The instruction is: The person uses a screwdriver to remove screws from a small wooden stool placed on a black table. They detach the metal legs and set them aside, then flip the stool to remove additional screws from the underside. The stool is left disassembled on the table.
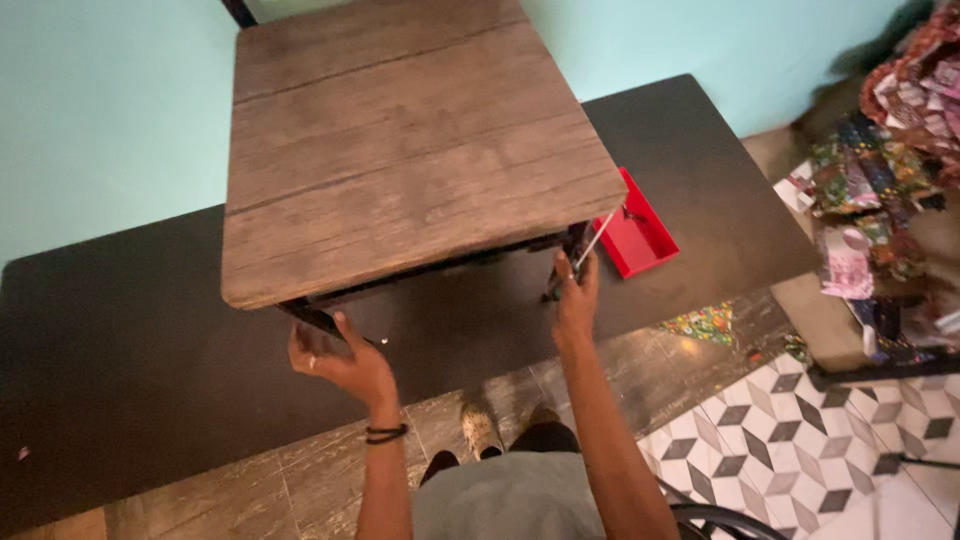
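A small square table with a grey-brown wooden top (pixel 400 140) is gripped underneath by the left hand (pixel 340 362), fingers curled round its dark leg. A thin silver-shafted screwdriver (pixel 590 248) is clasped in the right hand (pixel 576 295), fingers closed round the handle.

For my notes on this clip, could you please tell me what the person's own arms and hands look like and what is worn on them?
Both arms are bare to past the elbow, with no sleeves and no gloves. The left hand has a dark band, doubled like a hair tie or thin bracelet, around its wrist. The right hand and its wrist show nothing worn that I can make out.
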